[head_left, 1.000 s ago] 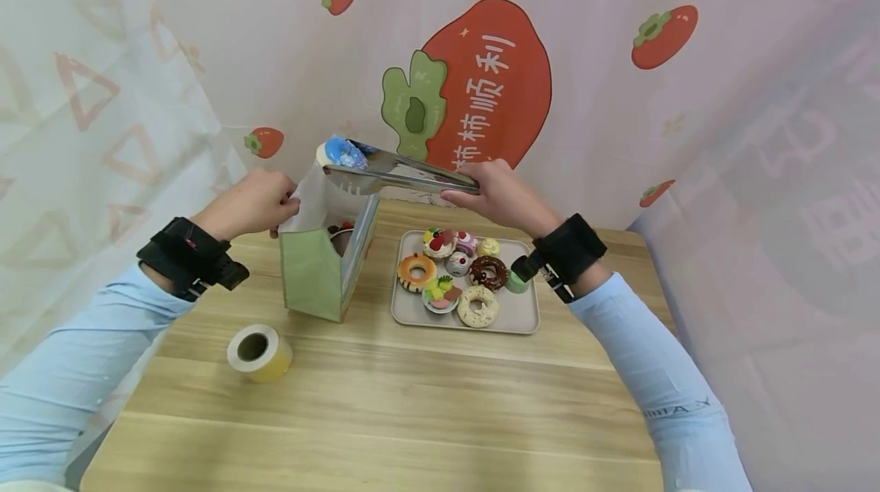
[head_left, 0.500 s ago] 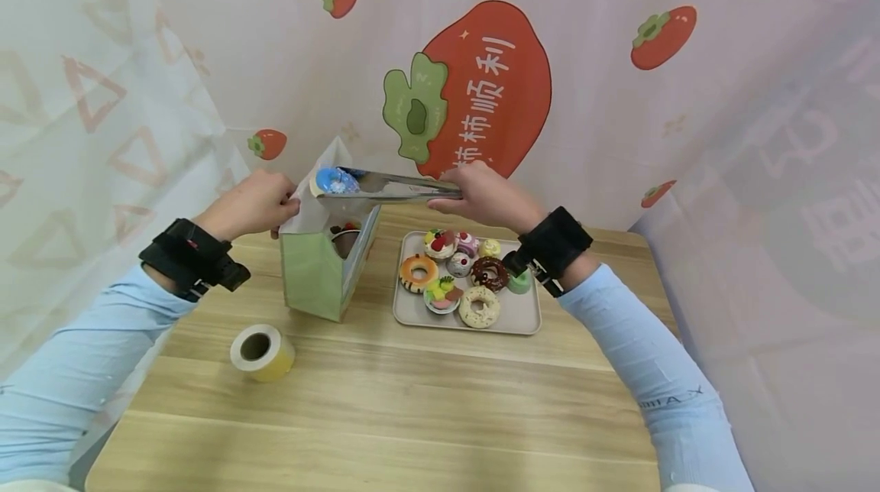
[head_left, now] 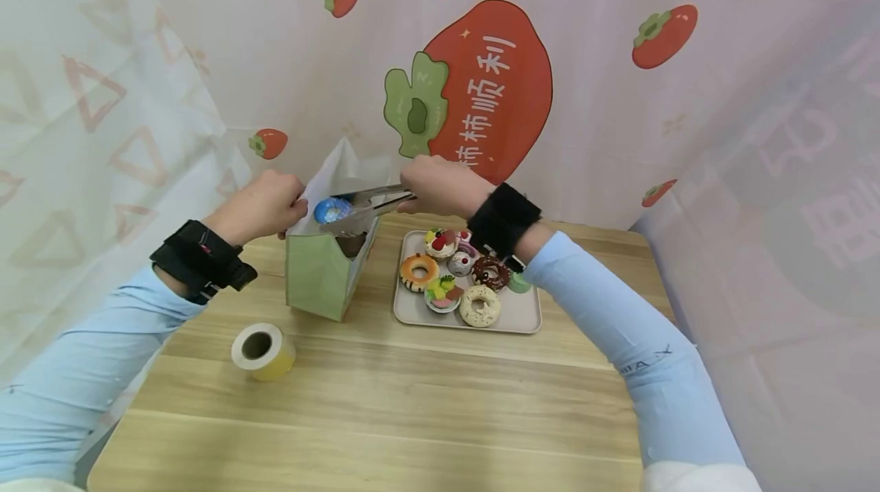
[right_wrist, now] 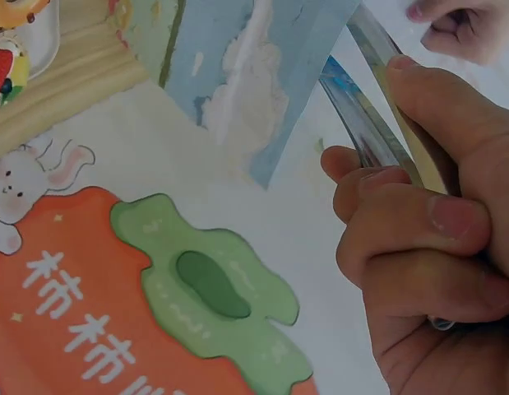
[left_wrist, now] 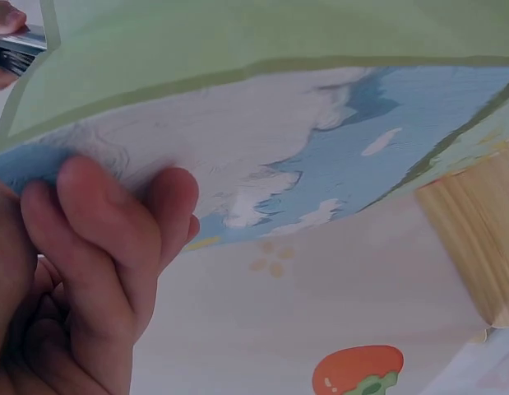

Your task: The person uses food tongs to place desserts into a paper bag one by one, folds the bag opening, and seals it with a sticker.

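Note:
The left hand [head_left: 264, 205] grips the upper edge of a green paper bag [head_left: 312, 274], which stands open on the table. In the left wrist view its curled fingers [left_wrist: 114, 222] lie against the bag's painted side. The right hand [head_left: 443, 185] holds metal tongs [right_wrist: 365, 123], their arms running leftward into the bag's mouth. Between the tongs' ends is a blue-iced donut [head_left: 333, 210], just inside the opening by the white inner wall. A dark brown item [head_left: 352, 244] shows lower in the bag, partly hidden by the tongs and the bag's front.
A beige tray [head_left: 516, 318] right of the bag carries several donuts and small cakes, among them a chocolate donut [head_left: 490, 273] and a cream-coloured donut [head_left: 480, 306]. A roll of yellow-edged labels or tape [head_left: 264, 352] stands front left. Printed curtains [head_left: 584, 133] surround the table.
The right hand and tongs have moved left and down, lowering the blue donut from above the bag into its mouth. The left hand keeps its grip on the bag, nearly still.

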Available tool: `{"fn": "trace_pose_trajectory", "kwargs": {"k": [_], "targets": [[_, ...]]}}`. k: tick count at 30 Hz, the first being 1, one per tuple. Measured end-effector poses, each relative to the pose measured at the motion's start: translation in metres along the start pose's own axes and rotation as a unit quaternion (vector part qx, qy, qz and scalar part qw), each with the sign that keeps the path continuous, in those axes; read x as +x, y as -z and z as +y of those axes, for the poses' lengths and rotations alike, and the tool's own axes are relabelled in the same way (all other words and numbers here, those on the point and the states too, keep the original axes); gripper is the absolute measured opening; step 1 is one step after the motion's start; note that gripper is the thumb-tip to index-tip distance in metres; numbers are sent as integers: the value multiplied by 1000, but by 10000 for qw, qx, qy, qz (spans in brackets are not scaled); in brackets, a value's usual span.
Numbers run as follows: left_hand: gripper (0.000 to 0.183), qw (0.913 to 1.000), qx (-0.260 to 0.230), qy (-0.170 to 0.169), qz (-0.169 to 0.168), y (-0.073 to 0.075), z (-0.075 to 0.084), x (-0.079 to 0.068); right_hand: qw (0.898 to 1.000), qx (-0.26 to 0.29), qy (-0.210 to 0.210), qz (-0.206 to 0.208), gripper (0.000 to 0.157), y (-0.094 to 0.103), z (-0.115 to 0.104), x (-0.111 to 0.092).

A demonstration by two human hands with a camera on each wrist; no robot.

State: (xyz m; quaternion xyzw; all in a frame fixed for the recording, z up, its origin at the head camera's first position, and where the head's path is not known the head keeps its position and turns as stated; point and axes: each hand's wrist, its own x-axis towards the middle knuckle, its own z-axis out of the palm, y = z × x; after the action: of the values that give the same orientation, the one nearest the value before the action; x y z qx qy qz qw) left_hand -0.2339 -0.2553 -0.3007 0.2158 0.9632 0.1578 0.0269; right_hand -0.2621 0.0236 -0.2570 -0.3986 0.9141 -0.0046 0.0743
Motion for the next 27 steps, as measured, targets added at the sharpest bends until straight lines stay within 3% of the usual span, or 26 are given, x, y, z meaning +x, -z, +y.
{"fn": "trace_pose_trajectory", "kwargs": {"k": [12,23,27], "targets": [[28,10000,-31,46,-20,-2,4,3,9930,-1022,460,-363,18,2,-35,46],[28,10000,64,-9,33,-3,2,4,9896,-1253,220,-667,26,-9,-49,79],[27,9999,21,-99,28,-2,4,3,9867,-1471,194,-668,16,-18,-52,86]]}}
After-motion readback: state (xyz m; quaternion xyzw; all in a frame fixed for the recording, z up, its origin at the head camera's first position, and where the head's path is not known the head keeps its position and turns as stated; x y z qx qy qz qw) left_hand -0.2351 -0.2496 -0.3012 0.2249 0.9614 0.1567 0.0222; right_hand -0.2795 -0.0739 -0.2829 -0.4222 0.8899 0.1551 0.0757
